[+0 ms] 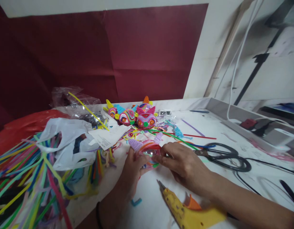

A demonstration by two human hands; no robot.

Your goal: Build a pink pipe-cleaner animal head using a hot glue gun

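Between my two hands is a small figure (150,152) made of coiled pipe cleaners, with lilac ears, red and orange rows and a shiny clear rounded part in front. My left hand (134,165) grips its left side, the thumb across the lower front. At its right side, the fingers of my right hand (180,162) are pinched together against the red edge. A yellow glue gun (177,206) with an orange trigger lies just below my right hand. Behind stand finished pipe-cleaner heads, one with pink ears (146,119) and one with blue ears (126,116).
Bundled pipe cleaners (41,178) and a white plastic bag (65,136) fill the left side. Black-handled scissors (228,156) lie to the right, near cables and a power strip (268,140) in a grey tray. A paper slip (108,136) lies behind my left hand.
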